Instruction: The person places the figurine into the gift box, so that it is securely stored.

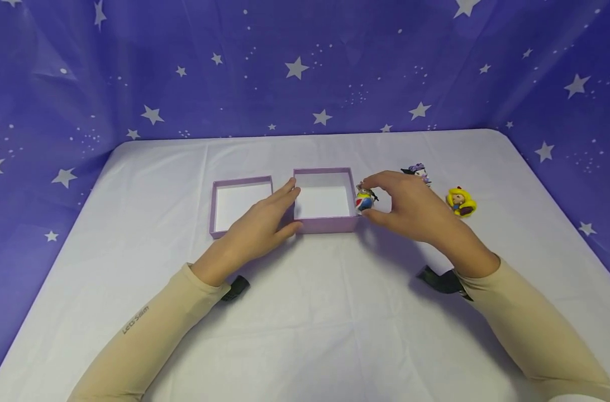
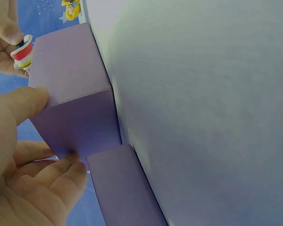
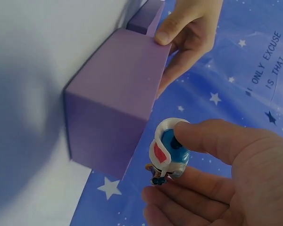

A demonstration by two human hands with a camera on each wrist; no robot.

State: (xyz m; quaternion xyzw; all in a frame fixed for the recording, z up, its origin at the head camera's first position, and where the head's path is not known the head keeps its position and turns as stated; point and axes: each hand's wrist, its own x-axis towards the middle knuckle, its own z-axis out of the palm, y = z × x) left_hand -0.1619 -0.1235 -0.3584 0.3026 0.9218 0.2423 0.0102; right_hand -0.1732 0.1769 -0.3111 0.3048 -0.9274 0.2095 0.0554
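Note:
An open lilac box (image 1: 327,225) with a white inside stands mid-table. My left hand (image 1: 257,229) holds it at the left, the thumb on the front wall near the corner and the fingers along the left wall. In my right hand (image 1: 410,209) a small figurine (image 1: 365,201) is pinched between thumb and fingers, just outside the box's right wall. Its blue, red and white lower part shows in the right wrist view, with the figurine (image 3: 172,146) tipped so that its head points away from the thumb.
Left of the box lies a shallower lilac lid (image 1: 214,209), open side up, partly behind the left hand. A yellow-haired figurine (image 1: 461,202) and a purple-and-black figurine (image 1: 418,170) lie at the right. A white cloth (image 1: 305,335) covers the table; a starry blue curtain (image 1: 255,100) hangs behind.

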